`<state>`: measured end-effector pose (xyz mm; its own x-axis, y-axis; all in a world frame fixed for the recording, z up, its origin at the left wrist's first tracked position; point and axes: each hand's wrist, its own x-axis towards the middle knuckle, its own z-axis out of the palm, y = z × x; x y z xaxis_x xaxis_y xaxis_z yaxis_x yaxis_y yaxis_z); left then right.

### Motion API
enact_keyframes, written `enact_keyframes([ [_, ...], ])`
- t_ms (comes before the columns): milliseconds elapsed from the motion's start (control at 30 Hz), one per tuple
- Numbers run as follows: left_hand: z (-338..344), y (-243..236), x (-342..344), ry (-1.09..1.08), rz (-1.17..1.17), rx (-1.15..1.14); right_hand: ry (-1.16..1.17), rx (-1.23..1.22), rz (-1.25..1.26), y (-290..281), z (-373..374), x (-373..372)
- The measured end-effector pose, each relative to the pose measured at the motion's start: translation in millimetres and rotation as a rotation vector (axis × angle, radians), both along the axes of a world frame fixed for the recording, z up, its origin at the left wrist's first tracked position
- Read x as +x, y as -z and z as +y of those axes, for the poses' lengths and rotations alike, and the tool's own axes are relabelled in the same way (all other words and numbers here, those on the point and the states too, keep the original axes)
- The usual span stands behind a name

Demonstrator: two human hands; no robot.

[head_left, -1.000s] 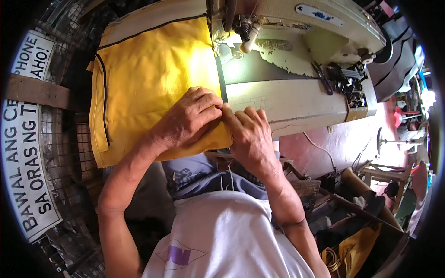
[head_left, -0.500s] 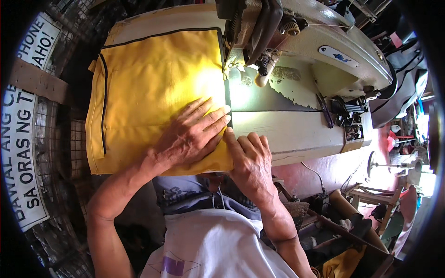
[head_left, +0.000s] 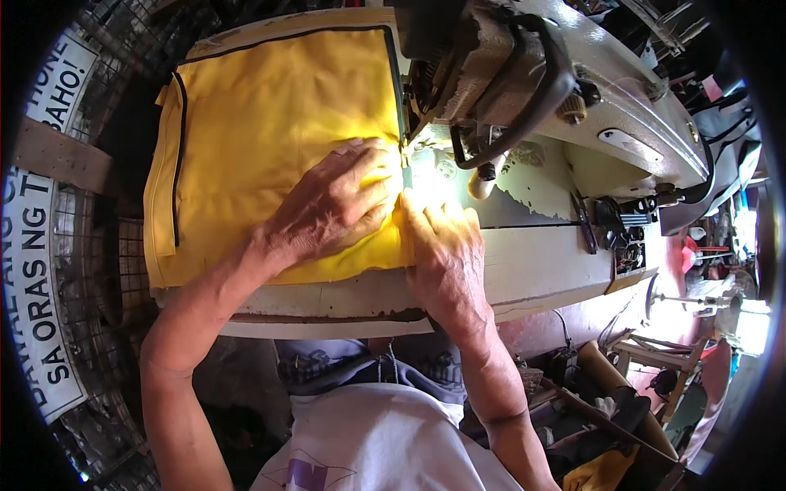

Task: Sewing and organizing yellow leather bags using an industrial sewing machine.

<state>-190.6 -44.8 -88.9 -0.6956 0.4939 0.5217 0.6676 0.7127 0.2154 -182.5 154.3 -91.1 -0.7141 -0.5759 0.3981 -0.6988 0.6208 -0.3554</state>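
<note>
A yellow fabric panel [head_left: 270,139] with black edging lies spread on the sewing machine's bed. My left hand [head_left: 340,196] presses down on its right part, with bent fingers apart and the cloth puckered around them. At the panel's right edge, my right hand [head_left: 446,254] pinches the black-trimmed border between thumb and forefinger; the thumb is mostly hidden. Just beyond both hands stands the sewing machine [head_left: 598,82]. Its needle area meets the panel's right edge under a bright lamp glow, and the needle itself cannot be made out.
The pale machine table [head_left: 540,254] extends right, holding dark scissors-like tool handles [head_left: 585,225] and a dark tray of small parts [head_left: 626,237]. A wire mesh wall with a white sign [head_left: 41,278] stands left. Below right are a brown roll [head_left: 626,393] and scraps.
The yellow panel and both hands have moved away from me, toward the needle. My left fingers have bent from lying flat. The table's front edge now shows below the panel.
</note>
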Motion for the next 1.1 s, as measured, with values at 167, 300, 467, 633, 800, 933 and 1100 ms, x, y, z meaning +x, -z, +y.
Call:
enact_keyframes([
  [167, -6, -1, -16, 0.004, 0.005, -0.002, -0.008, -0.086, 0.051, -2, -8, -13],
  [300, -12, -5, 6, 0.024, 0.009, -0.146, 0.176, -0.073, -0.061, -6, 3, 21],
  [467, -9, 0, 38, 0.150, -0.163, -0.043, 0.305, -0.155, -0.308, -3, 19, 66],
  [633, -2, 4, 40, 0.188, -0.154, 0.001, 0.323, -0.152, -0.296, -2, 25, 78],
  [800, 1, 1, 41, 0.188, -0.092, -0.031, 0.283, -0.152, -0.199, 1, 25, 79],
  [933, 3, 1, 42, 0.184, -0.094, -0.027, 0.201, -0.093, -0.105, 3, 26, 80],
  [1100, 5, 3, 43, 0.165, -0.092, -0.030, 0.183, -0.076, -0.085, 3, 29, 79],
])
